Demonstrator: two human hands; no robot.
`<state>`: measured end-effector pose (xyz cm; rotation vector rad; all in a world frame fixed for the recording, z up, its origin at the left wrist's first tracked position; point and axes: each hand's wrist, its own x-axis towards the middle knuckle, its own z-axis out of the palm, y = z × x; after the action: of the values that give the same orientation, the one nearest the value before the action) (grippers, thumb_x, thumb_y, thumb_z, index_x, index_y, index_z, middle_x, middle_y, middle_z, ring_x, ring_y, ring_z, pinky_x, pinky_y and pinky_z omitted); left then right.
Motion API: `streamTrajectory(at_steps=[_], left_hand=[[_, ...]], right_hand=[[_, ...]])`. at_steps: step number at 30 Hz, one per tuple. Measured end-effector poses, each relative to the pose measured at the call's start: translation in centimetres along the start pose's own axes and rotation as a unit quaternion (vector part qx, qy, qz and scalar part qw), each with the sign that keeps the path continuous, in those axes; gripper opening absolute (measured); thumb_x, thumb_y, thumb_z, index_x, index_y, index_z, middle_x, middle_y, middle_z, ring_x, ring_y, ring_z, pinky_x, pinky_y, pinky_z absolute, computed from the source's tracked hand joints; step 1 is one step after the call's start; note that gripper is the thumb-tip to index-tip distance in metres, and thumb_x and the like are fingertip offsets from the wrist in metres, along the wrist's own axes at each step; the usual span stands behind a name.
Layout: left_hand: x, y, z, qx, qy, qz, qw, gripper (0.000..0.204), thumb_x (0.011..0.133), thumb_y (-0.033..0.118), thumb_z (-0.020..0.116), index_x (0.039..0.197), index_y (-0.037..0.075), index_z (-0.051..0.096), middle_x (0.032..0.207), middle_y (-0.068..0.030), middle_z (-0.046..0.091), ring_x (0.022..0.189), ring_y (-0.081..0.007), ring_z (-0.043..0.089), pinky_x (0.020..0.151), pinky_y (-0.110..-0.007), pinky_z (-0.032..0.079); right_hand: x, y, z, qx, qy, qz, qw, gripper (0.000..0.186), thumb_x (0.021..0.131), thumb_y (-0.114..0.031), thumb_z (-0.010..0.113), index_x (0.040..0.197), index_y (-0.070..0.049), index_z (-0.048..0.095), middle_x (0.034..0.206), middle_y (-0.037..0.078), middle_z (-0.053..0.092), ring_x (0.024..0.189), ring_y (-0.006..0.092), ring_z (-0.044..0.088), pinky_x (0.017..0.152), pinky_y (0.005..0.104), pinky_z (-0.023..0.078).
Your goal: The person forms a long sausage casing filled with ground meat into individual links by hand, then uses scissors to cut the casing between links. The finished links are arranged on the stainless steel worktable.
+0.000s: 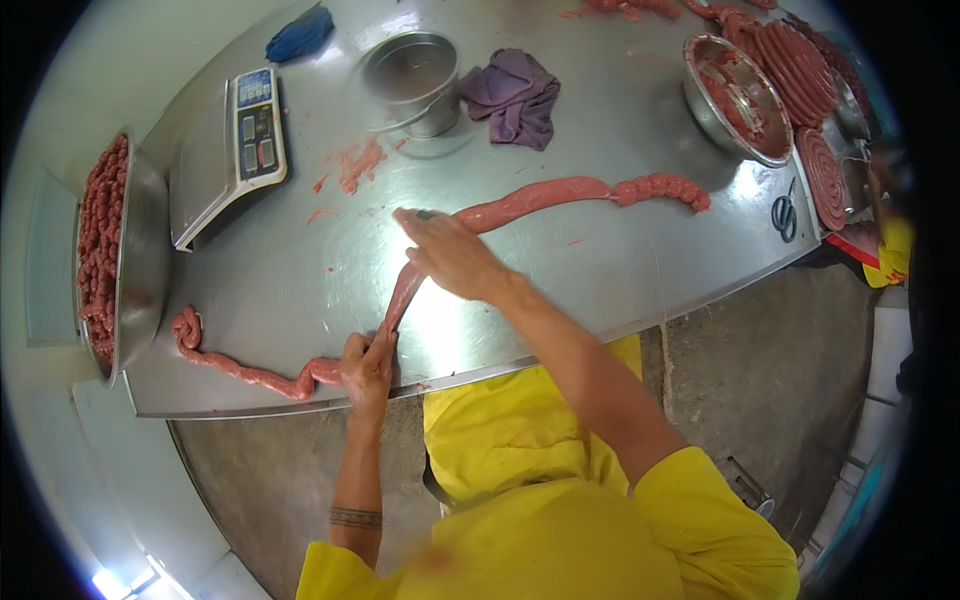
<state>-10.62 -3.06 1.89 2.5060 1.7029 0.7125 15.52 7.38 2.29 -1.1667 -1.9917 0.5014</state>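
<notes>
A long raw sausage runs across the metal table, bunched and twisted at its right end and curled at its thin left end. Near the table's front edge, my left hand is closed around the sausage. Farther up its length, my right hand lies across it with fingers stretched out, covering a short section. Between my hands the casing looks narrow and flattened. Beyond my right hand the sausage is fuller and smooth up to a pinch before the bunched end.
A scale and a steel basin of ground meat stand at left. Behind are a metal bucket, purple cloth and blue bag. At right lie a meat bowl, coiled sausages and scissors.
</notes>
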Motion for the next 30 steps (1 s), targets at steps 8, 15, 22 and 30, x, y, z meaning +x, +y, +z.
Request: streamTrajectory(at_steps=[8, 15, 22, 30], left_hand=[[-0.8, 0.2, -1.1, 0.001, -0.039, 0.014, 0.999, 0.033, 0.086, 0.013, 0.085, 0.116, 0.002, 0.078, 0.083, -0.0107, 0.06, 0.071, -0.0256, 0.06, 0.06, -0.036, 0.048], [3.6, 5.5, -1.5, -0.054, -0.036, -0.09, 0.994, 0.059, 0.078, 0.033, 0.09, 0.127, 0.006, 0.072, 0.112, -0.0158, 0.065, 0.107, -0.0347, 0.061, 0.091, -0.046, 0.05], [5.9, 8.2, 5.5, -0.065, 0.021, -0.054, 0.996, 0.033, 0.085, 0.017, 0.082, 0.118, 0.013, 0.078, 0.085, -0.0101, 0.055, 0.083, -0.0291, 0.056, 0.073, -0.045, 0.046], [5.1, 6.9, 7.0, 0.01, 0.064, -0.043, 0.997, 0.024, 0.09, 0.009, 0.081, 0.114, 0.01, 0.082, 0.073, -0.0073, 0.047, 0.064, -0.0214, 0.05, 0.055, -0.037, 0.043]], right_hand=[[-4.4, 6.5, -13.9, -0.156, 0.017, 0.108, 0.982, 0.047, 0.107, -0.023, 0.05, 0.148, 0.001, 0.052, 0.148, 0.022, 0.058, 0.136, 0.0392, 0.054, 0.117, 0.0521, 0.038], [-3.5, 2.4, -7.7, 0.034, 0.003, 0.117, 0.992, 0.05, 0.111, -0.026, 0.046, 0.155, -0.002, 0.047, 0.156, 0.02, 0.053, 0.146, 0.0347, 0.047, 0.124, 0.044, 0.031], [-1.4, -2.5, -1.0, 0.054, -0.011, -0.015, 0.998, 0.049, 0.105, -0.021, 0.056, 0.144, 0.008, 0.052, 0.142, 0.026, 0.06, 0.129, 0.043, 0.057, 0.112, 0.0484, 0.042], [-4.1, 9.3, -12.2, -0.122, 0.016, 0.082, 0.989, 0.052, 0.103, -0.014, 0.055, 0.152, 0.001, 0.045, 0.151, 0.023, 0.053, 0.13, 0.0428, 0.054, 0.116, 0.0519, 0.037]])
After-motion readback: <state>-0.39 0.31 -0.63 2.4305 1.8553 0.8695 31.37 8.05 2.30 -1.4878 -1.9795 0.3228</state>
